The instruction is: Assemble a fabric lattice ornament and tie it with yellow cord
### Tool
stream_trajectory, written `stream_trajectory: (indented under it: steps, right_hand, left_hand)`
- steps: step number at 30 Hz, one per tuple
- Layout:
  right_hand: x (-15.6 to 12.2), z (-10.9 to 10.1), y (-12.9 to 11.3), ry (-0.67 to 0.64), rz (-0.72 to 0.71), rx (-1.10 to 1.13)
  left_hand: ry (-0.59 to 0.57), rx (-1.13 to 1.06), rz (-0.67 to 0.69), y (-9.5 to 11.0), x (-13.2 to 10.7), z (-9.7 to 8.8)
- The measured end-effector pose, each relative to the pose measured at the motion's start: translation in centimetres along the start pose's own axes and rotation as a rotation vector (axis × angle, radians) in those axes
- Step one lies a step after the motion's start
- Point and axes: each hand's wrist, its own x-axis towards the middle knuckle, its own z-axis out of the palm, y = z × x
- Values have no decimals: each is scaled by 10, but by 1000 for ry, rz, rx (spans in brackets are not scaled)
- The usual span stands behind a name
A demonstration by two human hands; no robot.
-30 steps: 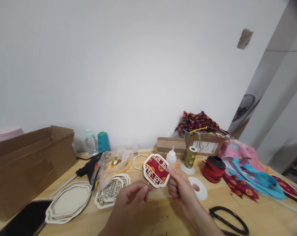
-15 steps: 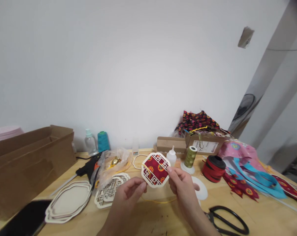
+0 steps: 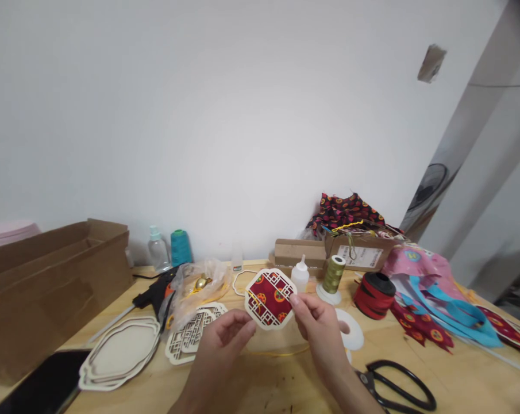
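Observation:
My right hand [image 3: 318, 322] pinches the right edge of a scalloped plaque [image 3: 271, 299], with a pale lattice frame over dark red patterned fabric. The plaque is held upright above the table. My left hand [image 3: 227, 336] is closed, thumb and fingertips together by the plaque's lower left edge. What lies between those fingertips is hidden. A thin yellow cord [image 3: 279, 354] hangs in a loop below the plaque between both hands, and a yellow strand crosses the plaque's left side. Behind it lies a pale scalloped ring [image 3: 239, 283]. Lattice pieces [image 3: 180, 345] lie left of my left hand.
Black-handled scissors [image 3: 400, 385] lie right of my right forearm. Behind stand a glue bottle [image 3: 300, 279], green thread [image 3: 334, 276] and a red spool [image 3: 374, 299]. Left are blank plaques [image 3: 122, 351], a glue gun [image 3: 154, 296], a plastic bag [image 3: 214, 273] and a cardboard box [image 3: 57, 293].
The plaque has shifted slightly left and turned a little in my right hand. My left hand has barely moved.

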Motion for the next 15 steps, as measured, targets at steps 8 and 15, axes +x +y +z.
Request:
stream_trajectory:
  steps: [8,15]
  right_hand:
    - [-1,0,-4,-11,-84,-74]
    - [3,-2,1,29,-35,-43]
  left_hand:
    - [-12,32,-12,4,1,1]
    - [0,37,-10,3,1,0]
